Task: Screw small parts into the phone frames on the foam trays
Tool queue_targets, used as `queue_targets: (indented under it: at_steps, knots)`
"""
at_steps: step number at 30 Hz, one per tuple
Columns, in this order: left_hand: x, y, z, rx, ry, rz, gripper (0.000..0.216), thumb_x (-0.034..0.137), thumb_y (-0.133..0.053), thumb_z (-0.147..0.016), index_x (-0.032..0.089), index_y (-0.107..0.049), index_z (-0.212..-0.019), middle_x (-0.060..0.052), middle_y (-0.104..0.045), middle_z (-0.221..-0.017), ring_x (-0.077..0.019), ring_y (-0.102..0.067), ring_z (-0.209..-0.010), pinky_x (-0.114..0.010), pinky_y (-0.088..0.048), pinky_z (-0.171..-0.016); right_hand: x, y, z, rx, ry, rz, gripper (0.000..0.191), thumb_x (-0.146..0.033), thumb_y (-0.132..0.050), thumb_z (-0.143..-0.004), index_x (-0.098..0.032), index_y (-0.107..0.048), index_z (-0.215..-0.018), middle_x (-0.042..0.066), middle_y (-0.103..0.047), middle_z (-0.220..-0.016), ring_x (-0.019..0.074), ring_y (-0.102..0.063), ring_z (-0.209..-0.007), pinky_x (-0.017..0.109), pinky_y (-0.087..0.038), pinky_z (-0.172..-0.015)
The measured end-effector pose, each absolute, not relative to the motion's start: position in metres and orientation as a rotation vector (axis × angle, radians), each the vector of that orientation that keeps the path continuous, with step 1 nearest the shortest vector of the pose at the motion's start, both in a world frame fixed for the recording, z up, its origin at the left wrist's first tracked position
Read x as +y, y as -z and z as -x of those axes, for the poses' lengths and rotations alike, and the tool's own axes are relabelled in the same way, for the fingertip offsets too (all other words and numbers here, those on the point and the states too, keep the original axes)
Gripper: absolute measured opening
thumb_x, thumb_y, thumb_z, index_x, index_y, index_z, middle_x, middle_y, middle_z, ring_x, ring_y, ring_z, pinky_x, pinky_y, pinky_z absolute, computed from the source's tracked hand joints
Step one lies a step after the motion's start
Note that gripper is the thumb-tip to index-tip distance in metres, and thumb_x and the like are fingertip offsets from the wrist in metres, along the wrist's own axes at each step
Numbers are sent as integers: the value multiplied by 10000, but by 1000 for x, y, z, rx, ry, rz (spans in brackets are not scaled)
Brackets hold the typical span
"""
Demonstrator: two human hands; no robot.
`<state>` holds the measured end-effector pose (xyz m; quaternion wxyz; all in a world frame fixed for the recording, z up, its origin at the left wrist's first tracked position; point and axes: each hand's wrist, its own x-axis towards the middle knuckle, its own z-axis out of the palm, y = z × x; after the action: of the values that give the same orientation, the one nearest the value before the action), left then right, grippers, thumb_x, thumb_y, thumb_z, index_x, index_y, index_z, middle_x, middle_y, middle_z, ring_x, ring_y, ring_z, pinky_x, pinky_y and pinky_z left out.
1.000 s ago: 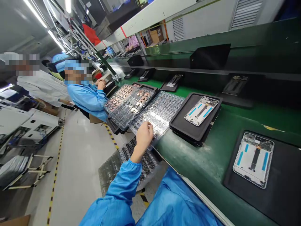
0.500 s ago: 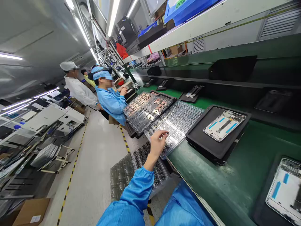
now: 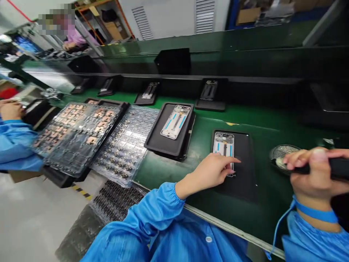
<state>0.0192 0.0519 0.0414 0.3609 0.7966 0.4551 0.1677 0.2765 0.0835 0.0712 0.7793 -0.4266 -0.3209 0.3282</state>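
Note:
My left hand (image 3: 211, 169) is over the lower part of a silver phone frame (image 3: 220, 140) with blue strips. Its index finger reaches to the right and the other fingers curl towards the thumb; any small part between them is too small to make out. The frame lies on a black tray (image 3: 244, 178), partly hidden by the hand. At the right edge my right hand (image 3: 317, 169) is closed around a black handle (image 3: 336, 168), whose kind I cannot make out. Just left of this hand is a round metal dish (image 3: 286, 151).
Another phone frame (image 3: 176, 122) rests on a stacked black tray (image 3: 155, 140). Clear plastic trays of small parts (image 3: 120, 160) and a tray of copper-coloured parts (image 3: 71, 134) stand left. More trayed phones (image 3: 209, 91) line the back. A co-worker's blue sleeve (image 3: 13, 145) is far left.
My view has swung to the right. My left hand has moved from above the clear parts tray to the phone frame. My right hand with the black handle has come into view.

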Motion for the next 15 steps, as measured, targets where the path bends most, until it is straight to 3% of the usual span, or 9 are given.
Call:
queue_targets:
  at_steps: [4,9,15]
  knots:
    - [65,-39,-18,1221,-352,-2060,485,115,-805,-1216,243,-856,-1681,-77,-974,-1172,-318,-926,-1214,-462,-672,-1237,89,-66,-274,-914,-583,888,375,-356,-1003,-822,-344,-655,-962,-95,-590,-586,185,-503,-460,344,-523,-471]
    - [68,-39,-4,1211,-297,-2001,458,137,-867,-1197,237,-864,-1643,-68,-962,-1176,-323,-917,-1226,-447,-647,-1239,98,-55,-282,-984,-532,819,536,-524,-1108,-843,-326,-627,-975,-120,-578,-571,168,-470,-380,338,-524,-411]
    - [72,-36,1,1126,-331,-2010,616,122,-870,-1182,260,-799,-1778,-71,-936,-1178,-330,-845,-1328,-455,-639,-1277,106,-53,-288,-1054,-514,799,621,-612,-1138,-889,-301,-601,-894,-107,-554,-545,166,-463,-342,322,-503,-350]
